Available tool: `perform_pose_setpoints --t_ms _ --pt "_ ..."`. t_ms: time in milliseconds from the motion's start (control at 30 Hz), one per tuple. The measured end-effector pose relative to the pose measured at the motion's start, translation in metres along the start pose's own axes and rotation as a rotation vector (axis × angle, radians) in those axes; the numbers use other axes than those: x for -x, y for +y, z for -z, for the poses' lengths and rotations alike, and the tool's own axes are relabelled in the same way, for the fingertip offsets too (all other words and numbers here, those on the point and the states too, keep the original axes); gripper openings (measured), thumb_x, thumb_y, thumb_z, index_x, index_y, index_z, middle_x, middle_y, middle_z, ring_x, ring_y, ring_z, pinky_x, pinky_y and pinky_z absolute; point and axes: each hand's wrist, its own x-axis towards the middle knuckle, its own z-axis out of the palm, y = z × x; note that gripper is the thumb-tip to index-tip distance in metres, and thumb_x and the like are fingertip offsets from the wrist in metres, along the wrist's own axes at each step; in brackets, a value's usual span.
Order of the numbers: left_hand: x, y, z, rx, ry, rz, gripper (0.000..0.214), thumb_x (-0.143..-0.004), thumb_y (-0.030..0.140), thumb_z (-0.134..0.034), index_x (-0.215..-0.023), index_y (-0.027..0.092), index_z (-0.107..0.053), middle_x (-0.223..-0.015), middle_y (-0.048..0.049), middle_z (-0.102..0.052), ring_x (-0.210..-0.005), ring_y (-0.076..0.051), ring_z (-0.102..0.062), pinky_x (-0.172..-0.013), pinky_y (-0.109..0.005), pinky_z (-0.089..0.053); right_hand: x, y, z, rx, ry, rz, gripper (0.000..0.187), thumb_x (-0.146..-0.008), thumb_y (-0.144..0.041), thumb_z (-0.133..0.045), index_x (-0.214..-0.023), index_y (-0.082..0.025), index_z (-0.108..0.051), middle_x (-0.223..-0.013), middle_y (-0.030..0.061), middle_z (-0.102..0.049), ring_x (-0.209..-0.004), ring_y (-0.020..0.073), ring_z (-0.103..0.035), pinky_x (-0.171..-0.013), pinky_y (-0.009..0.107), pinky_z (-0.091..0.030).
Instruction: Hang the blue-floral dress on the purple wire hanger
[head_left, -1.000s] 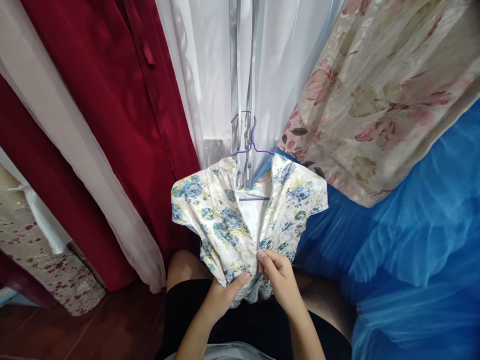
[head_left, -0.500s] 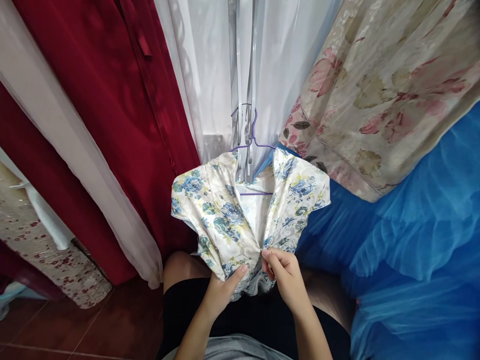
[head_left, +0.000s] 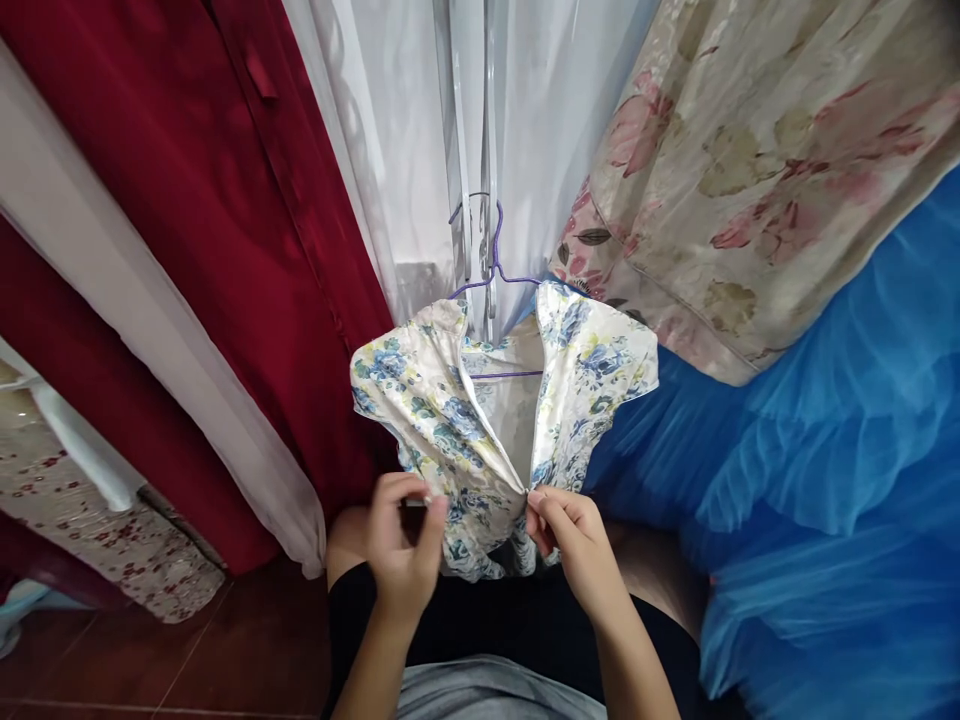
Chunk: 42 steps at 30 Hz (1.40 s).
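A short-sleeved white garment with blue and green flowers hangs on a purple wire hanger; its lower part bunches above my lap. The front gapes in a V that narrows down to a small zipper pull. My right hand pinches that pull between thumb and bent forefinger. Beside the garment's left edge is my left hand, thumb and forefinger curved with a gap between them, holding nothing that I can see.
Dark red fabric and pale sheer cloth hang to the left. White curtain-like fabric with grey ribbons hangs behind. On the right are a beige floral skirt and blue tulle. Brown floor tiles show at lower left.
My left hand has let go of the garment's lower front and moved left and up, its fingers parting. My right hand stays at the zipper pull. The view has shifted slightly.
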Motion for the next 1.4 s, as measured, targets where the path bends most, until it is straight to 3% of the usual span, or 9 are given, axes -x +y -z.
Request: perform_pose_setpoints --t_ms 67,133,267,500,633,767,933,1100,1400 --pt "-0.003 0.014 -0.013 -0.012 -0.361 0.049 0.009 -0.09 0.015 -0.064 -0.097 0.02 -0.064 -0.091 -0.0034 -0.061 -0.086 -0.017 -0.059 -0.079 -0.027 -0.049 -0.002 0.0 -0.004 -0.041 -0.014 0.002 0.045 -0.095 -0.044 -0.052 -0.06 -0.017 -0.057 -0.047 -0.0038 -0.042 -0.046 0.0103 -0.037 -0.051 0.026 -0.026" --pt "-0.003 0.024 -0.027 -0.01 -0.526 0.087 0.008 -0.091 0.014 -0.061 -0.095 0.02 -0.064 -0.089 -0.0032 -0.063 -0.085 -0.016 -0.06 -0.078 -0.027 -0.049 -0.002 0.0 -0.007 -0.079 -0.025 0.009 0.045 -0.095 -0.046 -0.053 -0.061 -0.017 -0.057 -0.047 -0.0042 -0.041 -0.046 0.01 -0.035 -0.05 0.026 -0.025" --pt "-0.001 0.027 -0.043 0.026 -0.473 0.128 0.005 -0.093 0.015 -0.059 -0.093 0.019 -0.063 -0.088 -0.003 -0.064 -0.085 -0.016 -0.061 -0.078 -0.026 -0.048 -0.001 0.0 -0.006 -0.103 -0.022 0.005 0.045 -0.094 -0.049 -0.057 -0.063 -0.016 -0.058 -0.047 -0.0048 -0.039 -0.046 0.0094 -0.032 -0.049 0.026 -0.021" --pt "0.005 0.023 -0.048 0.062 -0.439 0.19 0.005 -0.095 0.02 -0.06 -0.098 0.019 -0.064 -0.092 -0.0033 -0.066 -0.087 -0.016 -0.063 -0.081 -0.026 -0.049 0.002 0.004 -0.003 -0.149 -0.015 -0.019 0.047 -0.092 -0.052 -0.061 -0.063 -0.016 -0.061 -0.047 -0.0057 -0.033 -0.046 0.0088 -0.025 -0.048 0.027 -0.014" --pt "0.009 0.026 -0.045 0.101 -0.51 0.229 0.008 -0.097 0.02 -0.057 -0.093 0.018 -0.064 -0.089 -0.0025 -0.066 -0.086 -0.015 -0.062 -0.081 -0.025 -0.048 0.002 0.006 -0.004 -0.379 -0.059 -0.065 0.043 -0.095 -0.045 -0.061 -0.063 -0.015 -0.061 -0.046 -0.0067 -0.032 -0.046 0.008 -0.02 -0.049 0.027 -0.014" --pt "0.015 0.032 -0.04 0.214 -0.505 0.31 0.012 -0.098 0.025 -0.056 -0.097 0.018 -0.066 -0.093 -0.0037 -0.067 -0.09 -0.016 -0.064 -0.085 -0.026 -0.048 0.0 0.008 -0.006 -0.599 -0.103 -0.122 0.041 -0.097 -0.04 -0.059 -0.063 -0.016 -0.059 -0.044 -0.0078 -0.028 -0.046 0.0083 -0.017 -0.05 0.027 -0.015" --pt "0.02 0.032 -0.044 0.278 -0.467 0.45 0.016 -0.099 0.03 -0.055 -0.098 0.017 -0.066 -0.089 -0.0045 -0.067 -0.088 -0.018 -0.064 -0.083 -0.028 -0.05 -0.001 0.009 -0.012 -0.546 -0.059 -0.103 0.039 -0.096 -0.04 -0.062 -0.065 -0.015 -0.06 -0.046 -0.0075 -0.031 -0.047 0.0082 -0.018 -0.05 0.027 -0.015" --pt "0.022 0.032 -0.046 0.309 -0.364 0.399 0.016 -0.098 0.031 -0.057 -0.093 0.017 -0.065 -0.08 -0.0034 -0.064 -0.081 -0.018 -0.063 -0.081 -0.03 -0.051 0.001 0.009 -0.014 -0.518 -0.079 -0.125 0.04 -0.095 -0.043 -0.061 -0.066 -0.016 -0.061 -0.045 -0.008 -0.03 -0.046 0.008 -0.017 -0.05 0.027 -0.014" --pt "0.01 0.035 -0.031 0.352 -0.51 0.385 0.014 -0.094 0.028 -0.063 -0.098 0.016 -0.066 -0.088 -0.0071 -0.068 -0.084 -0.02 -0.067 -0.081 -0.031 -0.054 -0.001 0.007 -0.012 -0.333 -0.055 -0.077 0.046 -0.095 -0.047 -0.06 -0.06 -0.016 -0.055 -0.051 -0.0055 -0.033 -0.049 0.0089 -0.021 -0.05 0.028 -0.013"
